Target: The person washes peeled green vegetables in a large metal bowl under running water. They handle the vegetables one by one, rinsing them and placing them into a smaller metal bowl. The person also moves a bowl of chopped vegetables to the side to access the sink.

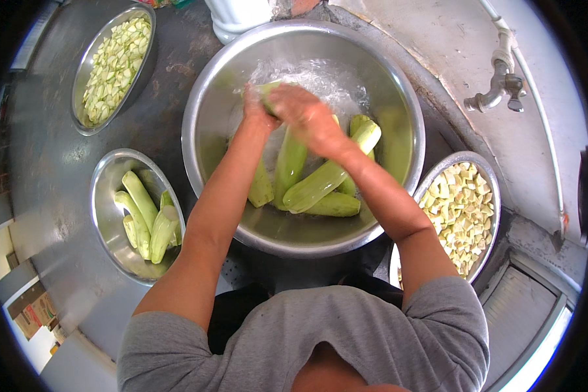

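Pale green and smooth, a wet gourd point(266, 93) sits between the hands over the basin point(193, 130), partly hidden by fingers; more gourds point(333, 175), long, rounded and glossy, lie crosswise below it; the water point(326, 75) is clear and rippled, churned to bright flecks beyond the hands; the basin is brushed metal, round, with a broad rolled rim.

The left hand point(255, 108) grasps the gourd; the right hand point(304, 117) lies over it, blurred, so I cannot tell how far its fingers curl.

The basin's wall rises well apart from both hands on either side, with water reaching its far side; the forearms cross the near rim; outside, a metal bowl point(101, 215) of peeled gourds stands near on the left, a dish point(493, 251) of pale chunks close on the right; a tub point(148, 49) of green-edged pieces stands farther off on the dark, scuffed counter point(52, 170); a metal tap point(500, 91) juts from the wall at right.
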`<state>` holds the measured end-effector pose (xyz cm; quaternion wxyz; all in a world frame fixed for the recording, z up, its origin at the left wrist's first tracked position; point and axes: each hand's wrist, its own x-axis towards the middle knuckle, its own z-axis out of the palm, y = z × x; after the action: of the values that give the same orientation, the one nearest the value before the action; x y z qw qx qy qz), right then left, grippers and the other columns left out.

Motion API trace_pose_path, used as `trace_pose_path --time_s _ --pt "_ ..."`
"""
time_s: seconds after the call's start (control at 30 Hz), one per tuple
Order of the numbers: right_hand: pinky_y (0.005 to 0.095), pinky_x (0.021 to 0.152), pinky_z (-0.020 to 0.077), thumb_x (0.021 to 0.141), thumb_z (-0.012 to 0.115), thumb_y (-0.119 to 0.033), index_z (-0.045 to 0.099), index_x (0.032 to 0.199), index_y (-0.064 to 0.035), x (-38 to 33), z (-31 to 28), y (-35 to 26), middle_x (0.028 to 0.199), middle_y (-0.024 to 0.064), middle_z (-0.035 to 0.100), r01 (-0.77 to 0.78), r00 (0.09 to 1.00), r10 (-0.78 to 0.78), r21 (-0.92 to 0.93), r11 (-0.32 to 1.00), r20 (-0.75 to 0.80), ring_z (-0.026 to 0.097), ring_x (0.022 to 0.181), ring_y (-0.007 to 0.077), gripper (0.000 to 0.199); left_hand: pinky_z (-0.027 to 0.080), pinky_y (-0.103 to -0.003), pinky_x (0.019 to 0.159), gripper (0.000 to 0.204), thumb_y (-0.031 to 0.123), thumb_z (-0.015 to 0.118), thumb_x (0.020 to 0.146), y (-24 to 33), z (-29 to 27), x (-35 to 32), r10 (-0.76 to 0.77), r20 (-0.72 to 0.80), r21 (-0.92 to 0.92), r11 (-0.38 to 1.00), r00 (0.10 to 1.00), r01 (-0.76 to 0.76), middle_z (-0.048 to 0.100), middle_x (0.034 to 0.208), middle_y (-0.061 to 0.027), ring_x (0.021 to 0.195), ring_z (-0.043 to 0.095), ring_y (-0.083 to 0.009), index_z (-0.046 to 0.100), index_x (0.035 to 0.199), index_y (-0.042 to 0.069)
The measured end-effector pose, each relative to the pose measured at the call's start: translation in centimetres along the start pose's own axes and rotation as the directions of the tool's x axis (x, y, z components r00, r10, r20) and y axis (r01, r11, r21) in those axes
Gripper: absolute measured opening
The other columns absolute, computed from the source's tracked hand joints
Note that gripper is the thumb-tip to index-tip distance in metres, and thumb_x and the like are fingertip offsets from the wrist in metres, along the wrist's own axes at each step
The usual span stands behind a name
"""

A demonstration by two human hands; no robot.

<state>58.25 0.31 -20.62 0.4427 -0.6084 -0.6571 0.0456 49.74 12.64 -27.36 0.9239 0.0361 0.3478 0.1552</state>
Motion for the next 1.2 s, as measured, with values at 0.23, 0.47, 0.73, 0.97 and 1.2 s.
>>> trace_pose_path --time_s 0.23,0.47,0.73,0.97,1.2 --pt "0.0415 0.083 0.0506 0.087 0.053 -0.03 0.052 0.121 -0.0037 2.8 2.0 5.5 0.124 0.0173 0.054 -0.6 0.677 0.679 -0.319 0.733 0.286 0.06 0.102 0.0359 0.043 0.046 -0.044 0.093 0.074 0.066 0.034 0.088 -3.3 1.7 -1.2 0.212 0.136 0.254 0.937 0.968 -0.241 0.054 0.121 -0.015 0.111 0.053 -0.0302 0.041 0.131 0.006" --pt "0.0351 0.071 0.0515 0.089 0.055 -0.033 0.065 0.093 -0.0042 -5.0 -1.2 18.4 0.083 0.0129 0.069 -0.87 0.28 0.956 0.397 0.292 -0.09 0.065 0.077 0.0288 0.031 0.046 -0.052 0.088 0.072 0.064 0.046 0.084 -1.3 2.6 -2.6 0.075 -0.018 0.18 0.981 0.997 -0.071 0.058 0.106 -0.0187 0.095 0.058 -0.0336 0.044 0.119 0.001" --pt "0.0309 0.069 0.0494 0.08 0.066 -0.045 0.064 0.095 -0.0027 1.2 -4.2 2.5 0.084 0.0075 0.067 -0.719 0.693 0.634 0.386 0.578 0.343 0.063 0.074 0.0203 0.045 0.044 -0.05 0.089 0.072 0.065 0.047 0.082 -0.3 -1.1 -1.4 0.246 0.019 0.012 0.969 0.969 -0.246 0.056 0.107 -0.0159 0.098 0.056 -0.0309 0.048 0.116 0.002" --pt "0.038 0.084 0.053 0.081 0.067 -0.024 0.051 0.116 0.0021 -1.4 -2.4 0.7 0.115 0.012 0.054 -0.755 0.529 0.711 0.64 0.145 0.463 0.057 0.101 0.0208 0.047 0.047 -0.045 0.085 0.069 0.062 0.053 0.08 -1.3 2.2 -1.8 0.348 0.111 0.136 0.923 0.931 -0.361 0.056 0.102 -0.0144 0.095 0.056 -0.0304 0.044 0.118 0.005" --pt "0.0385 0.08 0.0534 0.076 0.068 -0.014 0.06 0.11 -0.0027 -0.9 -2.3 2.3 0.103 0.0073 0.059 -0.783 0.522 0.657 0.612 0.116 0.544 0.058 0.095 0.0211 0.036 0.047 -0.046 0.087 0.068 0.059 0.056 0.08 0.1 1.2 -1.6 0.321 0.116 0.089 0.939 0.94 -0.332 0.056 0.101 -0.0152 0.094 0.057 -0.0317 0.044 0.115 0.002"
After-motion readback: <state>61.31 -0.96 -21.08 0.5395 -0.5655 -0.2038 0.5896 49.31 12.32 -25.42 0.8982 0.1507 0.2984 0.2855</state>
